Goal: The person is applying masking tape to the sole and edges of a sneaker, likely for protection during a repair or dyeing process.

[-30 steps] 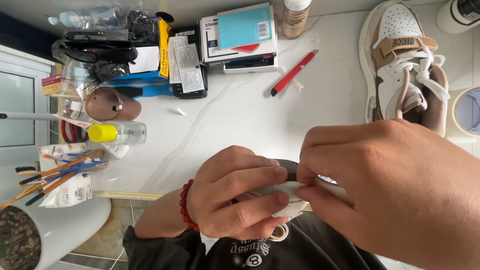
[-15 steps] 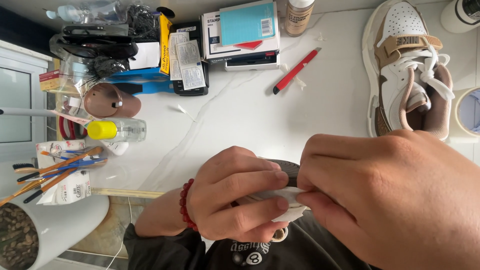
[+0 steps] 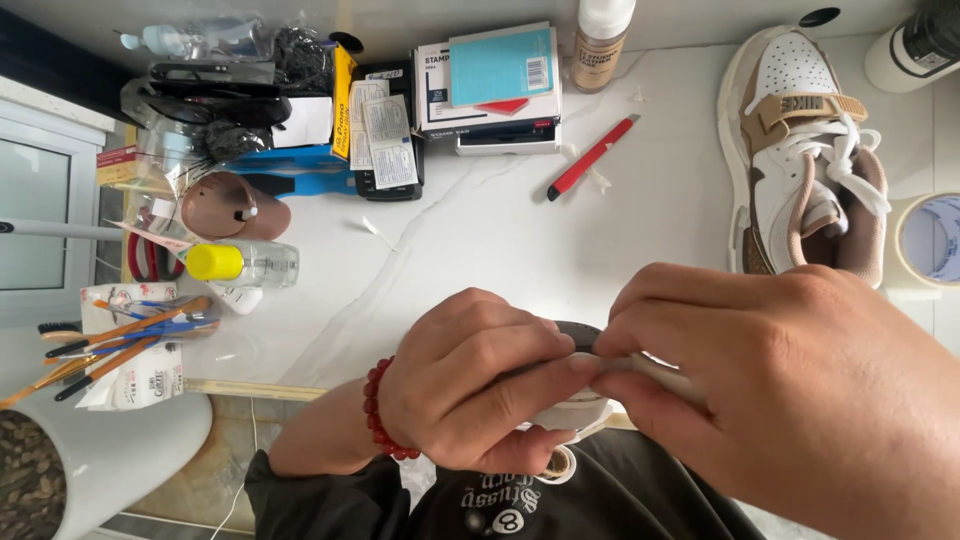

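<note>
Both my hands meet low in the head view, over the near edge of a white marble table (image 3: 480, 240). My left hand (image 3: 470, 385), with a red bead bracelet at the wrist, is curled around a pale shoe (image 3: 575, 410) that is mostly hidden under my fingers. My right hand (image 3: 790, 400) pinches a thin white strip at the shoe's upper edge, right against my left fingertips. A second shoe, a white and tan sneaker (image 3: 800, 160), lies on the table at the far right, apart from both hands.
A red utility knife (image 3: 590, 157) lies mid-table. Boxes and booklets (image 3: 490, 90), a brown bottle (image 3: 598, 35), a clear bottle with a yellow cap (image 3: 240, 263), paintbrushes (image 3: 110, 345), a tape roll (image 3: 930, 240) and cluttered tools (image 3: 230, 90) ring the table.
My hands have stayed locked on the shoe; the right fingers have shifted slightly along its edge. The view has drifted a little.
</note>
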